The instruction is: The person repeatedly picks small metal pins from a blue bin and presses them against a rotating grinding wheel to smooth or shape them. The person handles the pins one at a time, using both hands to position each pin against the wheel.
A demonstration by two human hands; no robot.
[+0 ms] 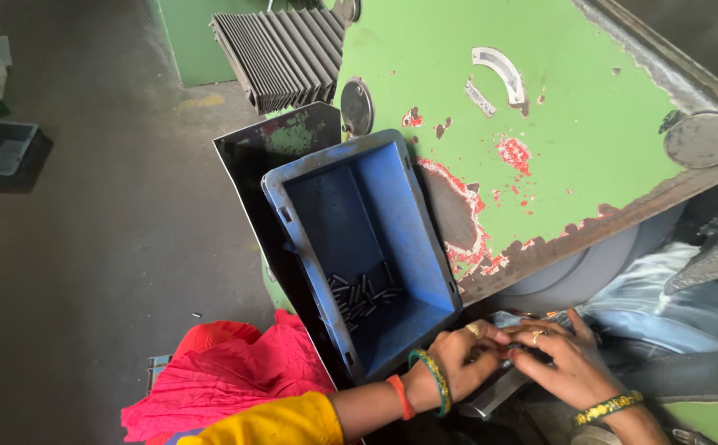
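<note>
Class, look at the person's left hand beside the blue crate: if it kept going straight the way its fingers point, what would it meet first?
The left hand points rightward, fingers curled, and already seems to meet the right hand over a small dark part. Past that lies the grey wheel of the green machine, though depth is unclear.

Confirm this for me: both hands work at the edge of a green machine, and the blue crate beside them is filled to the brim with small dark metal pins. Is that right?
Not quite. The head view shows the blue crate nearly empty: only a small scatter of dark metal pins lies on its bottom. The rest holds: the left hand and right hand work together at the edge of the green machine.
</note>
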